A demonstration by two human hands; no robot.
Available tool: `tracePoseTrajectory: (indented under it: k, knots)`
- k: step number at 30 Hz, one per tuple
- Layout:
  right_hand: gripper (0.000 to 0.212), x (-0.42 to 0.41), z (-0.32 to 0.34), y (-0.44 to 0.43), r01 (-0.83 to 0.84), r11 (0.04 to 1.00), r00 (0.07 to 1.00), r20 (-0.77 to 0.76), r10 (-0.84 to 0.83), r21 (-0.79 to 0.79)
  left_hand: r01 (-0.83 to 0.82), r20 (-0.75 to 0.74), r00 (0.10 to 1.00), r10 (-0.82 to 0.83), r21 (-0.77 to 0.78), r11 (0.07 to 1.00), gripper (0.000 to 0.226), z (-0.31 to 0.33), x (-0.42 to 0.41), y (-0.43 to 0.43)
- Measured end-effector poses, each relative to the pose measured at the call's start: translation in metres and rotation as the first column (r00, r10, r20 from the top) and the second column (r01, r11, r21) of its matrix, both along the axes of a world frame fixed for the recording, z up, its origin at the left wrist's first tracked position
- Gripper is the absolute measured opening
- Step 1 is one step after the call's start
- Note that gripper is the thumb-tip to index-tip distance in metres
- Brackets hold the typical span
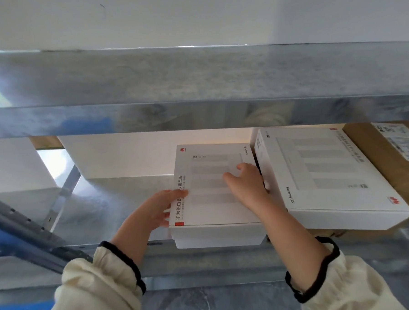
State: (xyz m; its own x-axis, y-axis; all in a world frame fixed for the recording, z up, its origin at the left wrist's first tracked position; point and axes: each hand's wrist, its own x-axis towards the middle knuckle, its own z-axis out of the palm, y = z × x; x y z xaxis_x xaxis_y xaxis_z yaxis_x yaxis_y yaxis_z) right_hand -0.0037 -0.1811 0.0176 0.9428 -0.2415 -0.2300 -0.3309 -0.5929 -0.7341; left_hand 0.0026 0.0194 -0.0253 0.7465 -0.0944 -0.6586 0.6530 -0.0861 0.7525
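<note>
A galvanised metal shelf (pixel 102 207) stands against a white wall (pixel 191 15), with another metal shelf board (pixel 195 84) close above it. On the lower shelf lies a white Huawei router box (pixel 210 185), flat, printed lid up, its near end jutting over the shelf's front edge. Both hands grip it from opposite sides. The left hand (pixel 159 209) holds the box's left edge, thumb on the lid and fingers down the side. The right hand (pixel 247 185) lies on the lid's right part, its fingers curled over the right edge into the narrow gap beside it. Just right of the router box sits a second white box (pixel 323 172), marked HarmonyOS and raised a little higher. Beyond that, further right of the router box, is a brown cardboard carton (pixel 388 164) with a label. Left of the router box, a blue perforated upright (pixel 18 231) slants across the corner.
</note>
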Motion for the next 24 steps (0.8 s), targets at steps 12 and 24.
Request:
tracePoseTrajectory:
  k: [12, 24]
  knots:
    - [0.037, 0.001, -0.014, -0.008, -0.099, 0.988, 0.995, -0.019, 0.098, -0.115, -0.061, -0.007, 0.998, 0.061, -0.201, 0.978, 0.052, -0.011, 0.001, 0.025]
    - [0.048, -0.007, -0.011, 0.007, -0.210, 0.978, 0.971, 0.112, 0.209, -0.004, -0.088, 0.245, 0.966, 0.081, 0.016, 0.996, 0.051, 0.012, -0.021, 0.056]
